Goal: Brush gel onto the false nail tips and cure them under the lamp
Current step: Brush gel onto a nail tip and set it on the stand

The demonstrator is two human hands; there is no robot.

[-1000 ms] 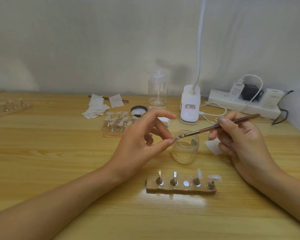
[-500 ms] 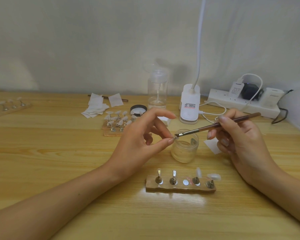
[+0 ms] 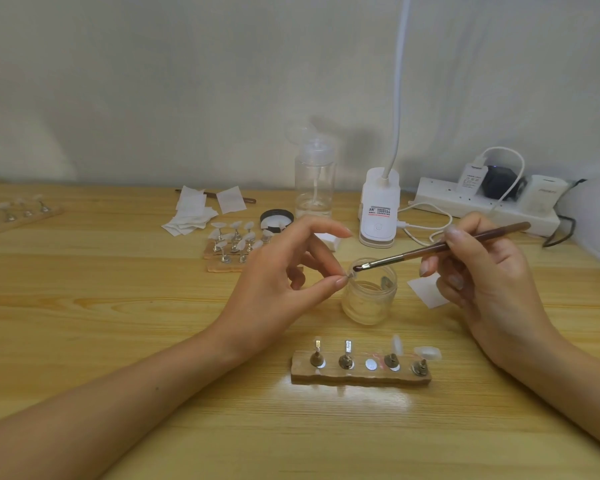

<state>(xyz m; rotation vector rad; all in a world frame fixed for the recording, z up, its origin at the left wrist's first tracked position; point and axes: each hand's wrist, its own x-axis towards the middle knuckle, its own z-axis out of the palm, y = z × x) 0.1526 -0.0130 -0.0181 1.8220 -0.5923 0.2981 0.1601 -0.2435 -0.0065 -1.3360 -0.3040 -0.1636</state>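
My left hand (image 3: 284, 275) pinches a small clear nail tip (image 3: 350, 274) between thumb and a finger, just left of the open glass gel jar (image 3: 369, 296). My right hand (image 3: 478, 271) grips a brown brush (image 3: 440, 247) like a pen; its bristles touch the held tip above the jar's rim. In front of the jar lies a wooden holder strip (image 3: 361, 374) with several metal stands, two of them carrying nail tips (image 3: 426, 353). The white clip lamp (image 3: 378, 209) stands behind the jar, its neck rising out of view.
A clear pump bottle (image 3: 314, 181), a black jar lid (image 3: 276, 218), white wipes (image 3: 191, 213) and another holder of nail tips (image 3: 232, 244) sit at the back. A power strip with plugs (image 3: 482, 199) is at the back right. A third holder (image 3: 14, 216) lies far left.
The brush tip has slid slightly right and down along the held nail tip. Both hands stay almost in place.
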